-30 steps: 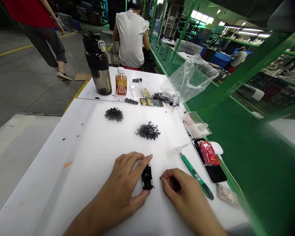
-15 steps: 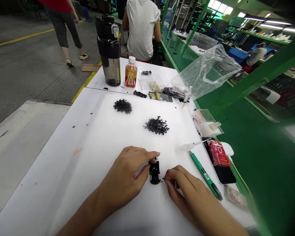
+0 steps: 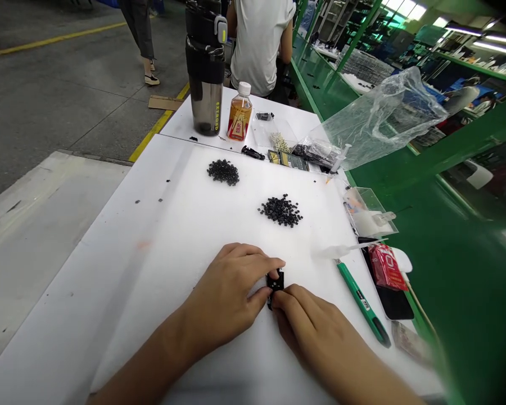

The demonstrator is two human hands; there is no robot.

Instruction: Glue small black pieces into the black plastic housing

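A small black plastic chassis [image 3: 275,282], like the base of a toy car, lies on the white table. My left hand [image 3: 231,284] holds it from the left, with thumb and forefinger at its side and far end. Over its near end, my right hand [image 3: 307,315] is pinched, fingertips pressed against the part. The tiny black piece seen in these fingers earlier is hidden behind them. Beyond my hands lie a nearer pile of tiny black pieces [image 3: 281,211] and a farther pile of tiny black pieces [image 3: 223,171].
A green utility knife [image 3: 362,304] lies right of my hands, beside a phone [image 3: 394,304] with a red packet [image 3: 388,267]. Farther off stand a tumbler [image 3: 206,73] and a drink bottle [image 3: 240,112]. A clear plastic bag [image 3: 388,121] rises at the back right. A person [image 3: 259,45] sits beyond.
My right hand has moved left onto the chassis's near end, covering it. My left hand keeps its hold. The view has shifted slightly, and a person walking at the back has moved.
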